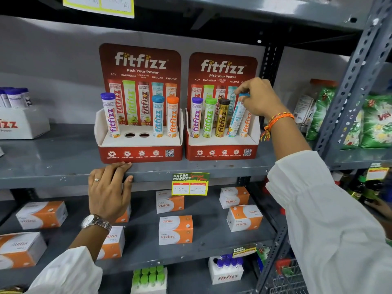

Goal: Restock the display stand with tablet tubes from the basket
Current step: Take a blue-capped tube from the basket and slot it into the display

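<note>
Two red fitfizz display stands sit side by side on the grey shelf. The left stand (140, 143) holds a purple-capped tube (110, 115), a blue-capped tube (158, 115) and an orange-capped tube (172, 116), with two empty holes (136, 135) between them. The right stand (222, 143) holds purple, green and brown-capped tubes plus an orange one. My right hand (257, 96) grips the cap of a tilted blue-capped tube (236, 117) whose base is at the right stand's fourth hole. My left hand (108, 187) rests flat on the shelf's front edge (63, 177), holding nothing.
A white box of purple-capped tubes (17, 115) stands at far left. Orange-and-white vizinc boxes (175, 230) lie on the shelf below. A price tag (189, 184) hangs from the shelf edge. Green packets (375, 122) fill the right bay. A red wire basket (290, 274) shows at bottom right.
</note>
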